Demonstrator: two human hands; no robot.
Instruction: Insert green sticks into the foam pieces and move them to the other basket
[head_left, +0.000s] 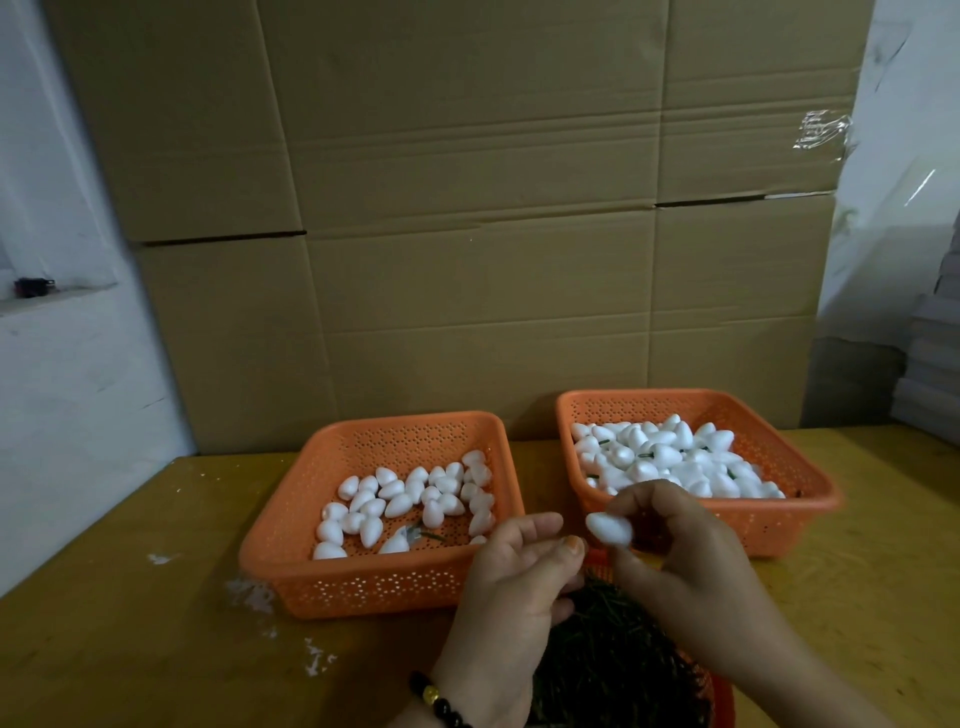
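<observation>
Hands meet low in the head view, over a heap of green sticks that lies in a reddish container at the near edge of the yellow table. The right hand pinches a white foam piece between thumb and curled fingers, its blunt end turned toward the left hand. The left hand's fingers are curled, thumb tip against the fingertips just beside the foam; whether a stick sits in that pinch cannot be told. A dark bead bracelet circles the left wrist.

Behind the hands stand two orange perforated baskets. The left basket holds a loose scatter of plain foam pieces, with one green stick lying on its floor near the front. The right basket, set a little farther back, is piled with foam pieces among which short green stems show. White crumbs lie on the table left of the left basket. Stacked cardboard boxes fill the background.
</observation>
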